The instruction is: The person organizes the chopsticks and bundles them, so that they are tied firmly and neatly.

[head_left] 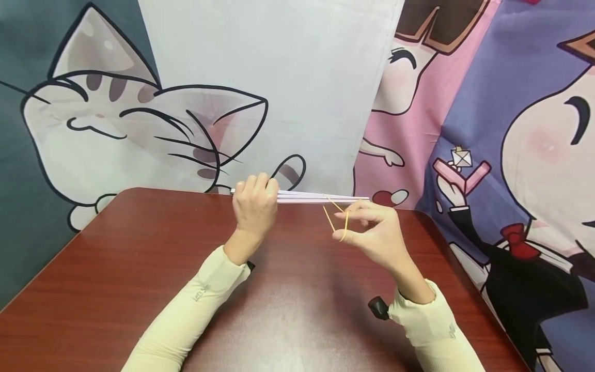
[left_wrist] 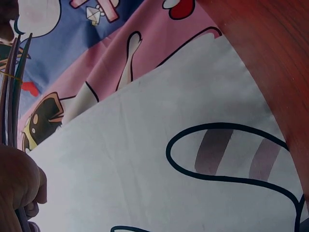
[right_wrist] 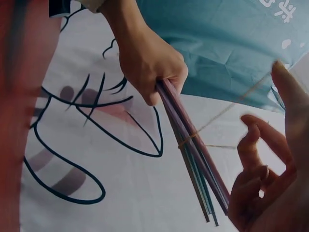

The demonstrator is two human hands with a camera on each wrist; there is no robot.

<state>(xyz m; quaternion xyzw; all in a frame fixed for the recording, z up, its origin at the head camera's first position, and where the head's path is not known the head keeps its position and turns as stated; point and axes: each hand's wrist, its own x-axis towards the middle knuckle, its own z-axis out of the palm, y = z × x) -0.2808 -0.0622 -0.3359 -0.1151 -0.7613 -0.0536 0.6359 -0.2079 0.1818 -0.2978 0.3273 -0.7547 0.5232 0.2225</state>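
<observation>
My left hand (head_left: 255,204) grips a bundle of long thin chopsticks (head_left: 307,197) near one end, its fingers wrapped round them. The bundle lies nearly level above the table's far edge, narrower ends to the right. In the right wrist view the chopsticks (right_wrist: 186,130) show purple and green tints. A yellow rubber band (head_left: 346,227) loops round the bundle and stretches out to my right hand (head_left: 378,230). Thumb and bent fingers of that hand stand apart with the band hooked over them. The left wrist view shows part of the left hand (left_wrist: 19,181) and the band crossing the chopsticks.
A reddish-brown wooden table (head_left: 288,299) lies under both hands. Behind it hangs a cloth (head_left: 279,67) printed with a cartoon cat and figures. A small black device (head_left: 378,308) sits at my right wrist.
</observation>
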